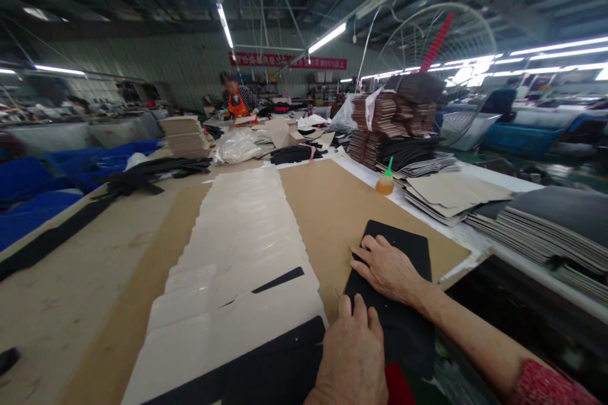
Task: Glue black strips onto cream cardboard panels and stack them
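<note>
A black sheet-like panel [411, 245] with rounded corners lies on the brown board [327, 193], its near end reaching past the table's front edge. My right hand [389, 269] rests flat on it with fingers spread. Close by, my left hand [354, 351] has its fingers stretched out at the panel's near left edge; its thumb is hidden. To the left, a long row of overlapping cream sheets [237, 221] runs away from me. Black material [266, 364] covers part of the nearest sheet, beside my left hand.
A bottle of amber liquid with a green nozzle [385, 182] stands right of the board. Stacked grey-edged panels [560, 228] and brown bundles [375, 123] line the right side. Black strips [142, 174] lie at left. A person in an orange apron [236, 101] is far back.
</note>
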{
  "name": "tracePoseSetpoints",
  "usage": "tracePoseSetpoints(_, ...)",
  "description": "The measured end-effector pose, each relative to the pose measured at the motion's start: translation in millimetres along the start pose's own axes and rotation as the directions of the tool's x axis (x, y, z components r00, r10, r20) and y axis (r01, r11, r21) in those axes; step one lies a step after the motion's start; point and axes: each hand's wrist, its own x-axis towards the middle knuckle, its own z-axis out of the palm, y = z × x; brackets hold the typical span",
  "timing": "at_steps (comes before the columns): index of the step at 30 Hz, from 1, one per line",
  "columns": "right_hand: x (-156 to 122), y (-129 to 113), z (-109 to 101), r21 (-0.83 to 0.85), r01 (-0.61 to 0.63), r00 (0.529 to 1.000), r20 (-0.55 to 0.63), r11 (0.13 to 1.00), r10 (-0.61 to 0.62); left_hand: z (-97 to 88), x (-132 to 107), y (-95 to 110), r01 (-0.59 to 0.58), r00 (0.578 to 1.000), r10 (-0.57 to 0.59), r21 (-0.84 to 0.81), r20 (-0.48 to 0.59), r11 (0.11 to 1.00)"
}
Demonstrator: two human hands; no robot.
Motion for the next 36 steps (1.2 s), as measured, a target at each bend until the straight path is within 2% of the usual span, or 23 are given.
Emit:
tracePoseSetpoints(3,10,13,3,0.157,-0.198,0.980,0.015,0.968,0.198,6.7,1,-2,-0.012,1.000,0.012,0.008,-0.024,1.000)
tracePoseSetpoints(5,12,23,4,0.221,-0.277,0.960,0.028,0.935,0.278,11.7,3,-5,-0.022,0.999,0.022,0.003,-0.047,1.000)
tracePoseSetpoints(9,6,25,7,0.231,-0.286,0.958,0.048,0.930,0.283,14.3,5,-7,-0.055,0.995,0.055,0.004,-0.080,0.998)
tracePoseSetpoints(12,8,18,10,0.192,-0.377,0.926,0.111,0.906,0.362,11.4,4,-7,-0.052,0.997,0.052,-0.005,-0.058,0.999)
tracePoseSetpoints(15,23,17,11,0.151,-0.448,0.891,0.162,0.881,0.425,11.7,4,-8,-0.047,0.998,0.046,-0.025,-0.050,0.999)
tracePoseSetpoints(19,49,33,14,0.166,-0.535,0.844,0.163,0.829,0.512,15.7,6,-10,-0.047,0.997,0.044,-0.046,-0.063,0.998)
tracePoseSetpoints(22,51,47,12,0.228,-0.537,0.843,0.179,0.812,0.507,13.7,6,-9,-0.052,0.998,0.050,-0.051,-0.043,0.997)
tracePoseSetpoints(26,27,48,9,0.339,-0.418,0.907,0.204,0.843,0.368,4.0,3,-6,-0.042,0.999,0.041,-0.034,-0.014,0.999)
tracePoseSetpoints(28,19,43,11,0.312,-0.324,0.944,0.160,0.893,0.287,0.1,1,-5,-0.028,1.000,0.028,-0.026,0.007,0.999)
tracePoseSetpoints(30,20,40,16,0.229,-0.282,0.958,0.115,0.932,0.262,-0.7,1,-4,-0.031,0.999,0.031,-0.018,0.012,0.999)
tracePoseSetpoints(36,49,60,25,0.123,-0.445,0.895,0.071,0.887,0.440,10.4,3,-8,-0.027,0.999,0.026,-0.021,-0.036,0.999)
